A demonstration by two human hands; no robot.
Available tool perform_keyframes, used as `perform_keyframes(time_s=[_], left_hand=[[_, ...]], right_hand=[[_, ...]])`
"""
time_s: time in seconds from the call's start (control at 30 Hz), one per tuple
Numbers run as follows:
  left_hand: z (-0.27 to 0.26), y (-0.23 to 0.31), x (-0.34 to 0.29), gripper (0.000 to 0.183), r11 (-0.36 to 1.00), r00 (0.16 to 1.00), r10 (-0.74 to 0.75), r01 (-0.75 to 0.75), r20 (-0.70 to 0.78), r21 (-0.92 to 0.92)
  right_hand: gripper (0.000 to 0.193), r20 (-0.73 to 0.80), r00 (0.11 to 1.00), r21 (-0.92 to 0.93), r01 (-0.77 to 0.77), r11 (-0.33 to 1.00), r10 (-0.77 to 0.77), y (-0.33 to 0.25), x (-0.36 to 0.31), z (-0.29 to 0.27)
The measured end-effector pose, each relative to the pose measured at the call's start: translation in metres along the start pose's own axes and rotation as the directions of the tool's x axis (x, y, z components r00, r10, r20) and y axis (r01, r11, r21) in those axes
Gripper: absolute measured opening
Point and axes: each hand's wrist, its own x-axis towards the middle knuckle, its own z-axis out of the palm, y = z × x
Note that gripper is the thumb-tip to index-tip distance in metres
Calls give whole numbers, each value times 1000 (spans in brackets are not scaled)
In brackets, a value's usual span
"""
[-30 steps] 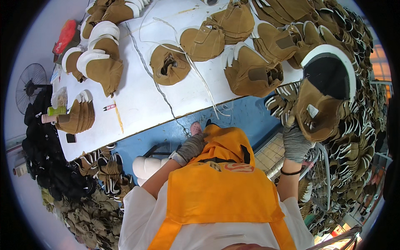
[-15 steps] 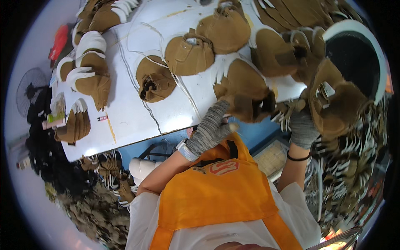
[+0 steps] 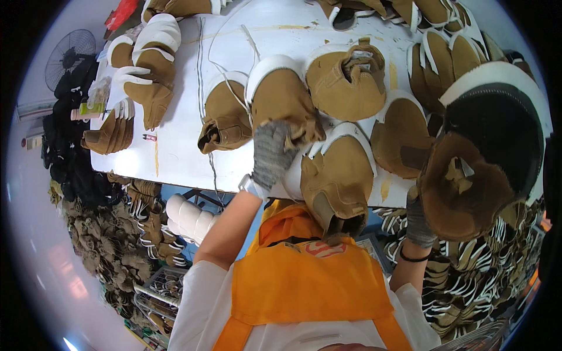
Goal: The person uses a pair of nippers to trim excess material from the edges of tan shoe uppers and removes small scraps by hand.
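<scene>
A white worktable (image 3: 175, 158) carries several tan shoe uppers with white trim. A stack of such uppers (image 3: 149, 64) lies near its left end, beside a fanned bundle of tan pieces (image 3: 111, 134). A red object (image 3: 123, 11) sits at the far left corner. A floor fan (image 3: 70, 50) stands left of the table. A round black bin (image 3: 497, 134) with a white rim stands at right. Heaps of brown offcuts (image 3: 105, 245) lie below.

Bright overhead light, table glare, warped fisheye edges
</scene>
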Motion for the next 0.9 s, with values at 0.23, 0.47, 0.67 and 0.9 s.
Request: perform_keyframes(time_s=[0.23,0.47,0.67,0.9], left_hand=[[-14,-11,-15,66,967,995,-89,77,-40,-244],[-22,-19,18,95,860,944,-291,331,158,-389],[-44,-11,84,107,912,867,-350,402,354,-83],[-57,102,144,98,978,978,189,-195,86,72]], right_hand=[[68,112,986,-271,-91,958,125,-1,-3,-14],[72,183,960,-620,-54,783,212,1,-15,-15],[65,-16,998,-654,33,756,-57,-33,-6,-33],[67,-80,905,-441,-407,800,417,-13,-41,-72]])
